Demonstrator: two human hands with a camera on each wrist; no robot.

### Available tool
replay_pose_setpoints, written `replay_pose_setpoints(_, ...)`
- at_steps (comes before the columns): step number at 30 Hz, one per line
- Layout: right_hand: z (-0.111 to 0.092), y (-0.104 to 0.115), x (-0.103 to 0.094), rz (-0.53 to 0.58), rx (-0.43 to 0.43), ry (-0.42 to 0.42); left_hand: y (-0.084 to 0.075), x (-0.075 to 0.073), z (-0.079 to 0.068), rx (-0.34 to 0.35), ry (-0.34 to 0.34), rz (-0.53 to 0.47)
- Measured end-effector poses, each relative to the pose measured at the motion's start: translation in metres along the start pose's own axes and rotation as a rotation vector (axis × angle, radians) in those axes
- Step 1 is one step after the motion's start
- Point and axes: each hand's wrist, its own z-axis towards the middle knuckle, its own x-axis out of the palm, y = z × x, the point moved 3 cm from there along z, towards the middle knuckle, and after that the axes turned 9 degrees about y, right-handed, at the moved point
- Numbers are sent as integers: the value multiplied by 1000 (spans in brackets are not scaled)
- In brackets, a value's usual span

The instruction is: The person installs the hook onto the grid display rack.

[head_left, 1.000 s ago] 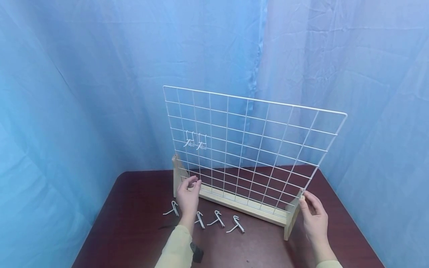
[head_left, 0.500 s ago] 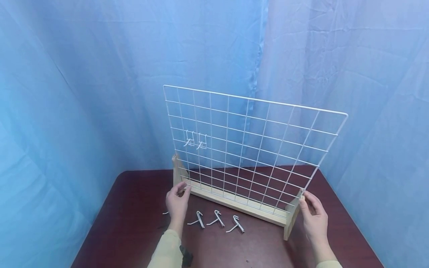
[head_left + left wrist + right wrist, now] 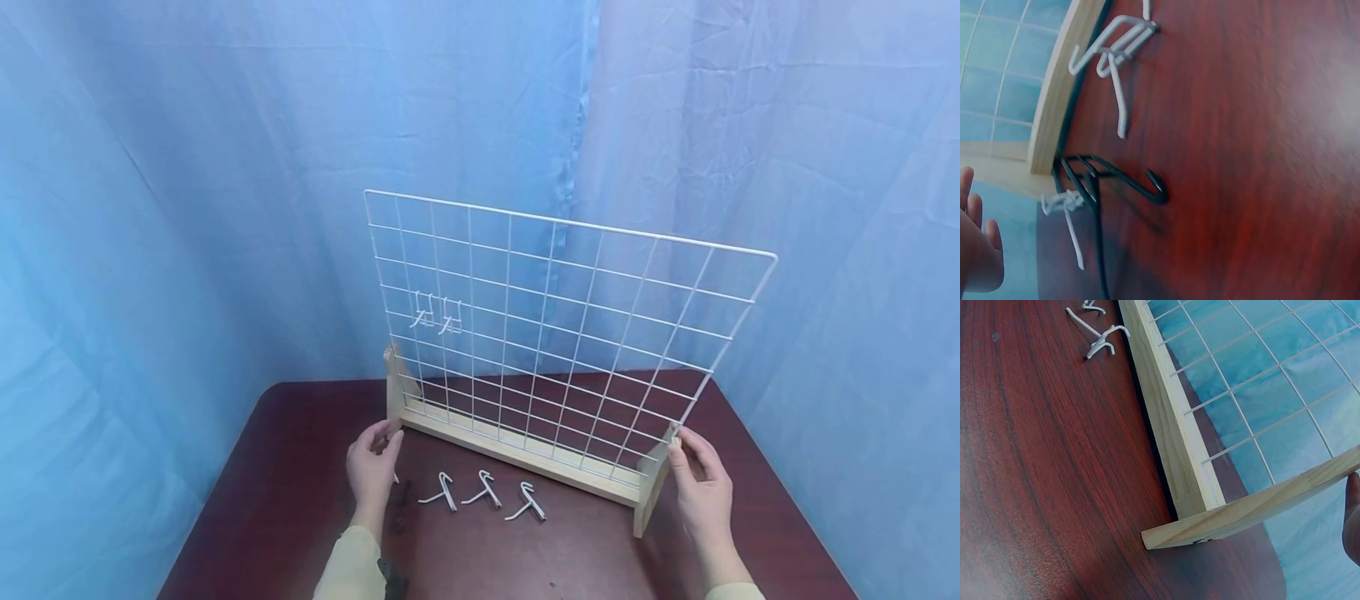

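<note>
- Bench (image 3: 480, 558): dark red, wood-grained; carries the rack and loose hooks. Level support appears adequate.
- Grid panel (image 3: 547, 295): white wire, upright in its wooden stand, leaning slightly. Being tall on a narrow footing, it would likely tip or shift if pushed from the front; any load on its wires should go on gently, straight down.
- Base rail (image 3: 517, 457): runs under the panel between both end pieces, left upright (image 3: 396, 392) and right upright (image 3: 651, 492).
- Right hand (image 3: 705, 483): pinches the top of the right upright. Judged a sound brace; the grip should be firm without twisting the stand.
- Left hand (image 3: 372, 468): fingers loosely bent, thumb and forefinger slightly apart, just in front of the left upright. Nothing is seen held; contact with a hook cannot be confirmed.
- Black hook (image 3: 1097, 219): on the bench beside the left wrist; a snag risk, so the forearm is best raised before moving sideways.
- White hook (image 3: 1072, 203): near the left hand, mostly hidden in the head view. Best pinched by its stem, bent tops upward.
- Three loose hooks (image 3: 485, 489): in a row before the rail, apart.
- Two hung hooks (image 3: 423, 312): side by side on the panel's left; a fair pattern for spacing and seating both tops.
</note>
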Motion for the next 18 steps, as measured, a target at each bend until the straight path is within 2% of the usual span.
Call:
replay_pose_setpoints(3, 0, 1, 0, 0, -3, 4, 6, -5, -2, 1, -4, 18)
replay_pose_setpoints(12, -1, 3, 1, 11, 0, 8, 27, -17, -11, -64, -2, 95)
replay_pose_setpoints(18, -1, 2, 1, 8, -4, 9, 39, -23, -15, -71, -9, 120)
